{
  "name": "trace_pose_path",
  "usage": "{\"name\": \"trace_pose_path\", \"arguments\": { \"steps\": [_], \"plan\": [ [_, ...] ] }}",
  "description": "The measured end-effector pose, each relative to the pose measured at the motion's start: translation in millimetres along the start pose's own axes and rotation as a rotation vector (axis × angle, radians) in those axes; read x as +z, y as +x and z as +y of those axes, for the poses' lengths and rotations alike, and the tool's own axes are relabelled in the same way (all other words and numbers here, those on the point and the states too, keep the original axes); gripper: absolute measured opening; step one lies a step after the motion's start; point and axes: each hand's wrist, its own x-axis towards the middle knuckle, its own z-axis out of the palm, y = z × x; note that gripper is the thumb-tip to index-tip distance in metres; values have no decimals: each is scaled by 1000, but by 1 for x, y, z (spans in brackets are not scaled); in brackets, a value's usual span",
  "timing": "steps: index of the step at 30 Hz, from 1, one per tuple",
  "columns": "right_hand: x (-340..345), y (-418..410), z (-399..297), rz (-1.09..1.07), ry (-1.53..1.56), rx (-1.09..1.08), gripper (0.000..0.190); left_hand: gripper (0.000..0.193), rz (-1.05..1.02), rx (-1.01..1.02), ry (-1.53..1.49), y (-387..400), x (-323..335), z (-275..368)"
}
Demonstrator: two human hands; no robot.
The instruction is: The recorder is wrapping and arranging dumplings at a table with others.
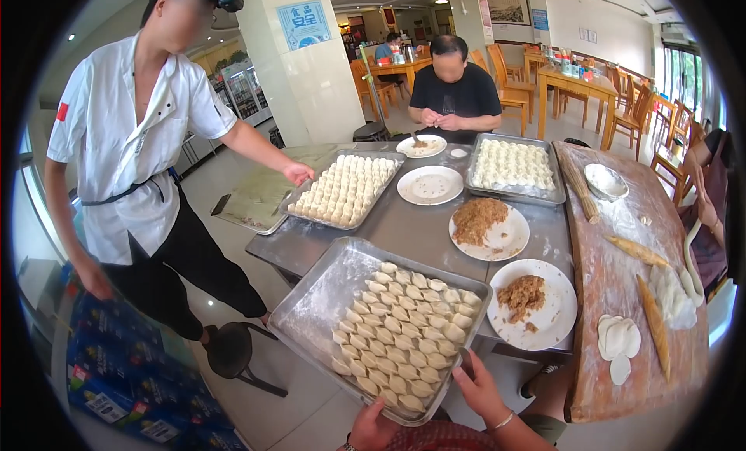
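A large metal tray (315, 314) holds rows of raw dumplings (402, 334), with a floured bare area at its far left part. My left hand (373, 426) grips its near edge beside the closest dumplings. On the tray's right rim rests my right hand (481, 387), its thumb and fingers around the edge. A small dark flat object (467, 360) shows at the fingers of that hand; what it is I cannot tell. The tray is tilted in view and overlaps the front edge of the metal table (373, 241).
Plates of filling (513, 241) (556, 328) stand to the right. Two more dumpling trays (294, 203) (475, 188) lie farther back. A floured wooden board (606, 299) bears wrappers (619, 337) and rolling pins (653, 328). One person touches the left tray; others sit or stand around. A black stool (230, 352) is at left.
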Motion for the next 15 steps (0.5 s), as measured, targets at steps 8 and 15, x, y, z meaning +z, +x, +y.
{"name": "trace_pose_path", "arguments": {
  "steps": [8, 15],
  "plan": [
    [-24, 12, 8, 89, 6, 85, 46, 59, -30, -16, 52, 14, 12, 3],
    [-43, -20, 16, 121, -17, 103, 43, 56, -51, 4, 64, 44, 31, 7]
  ]
}}
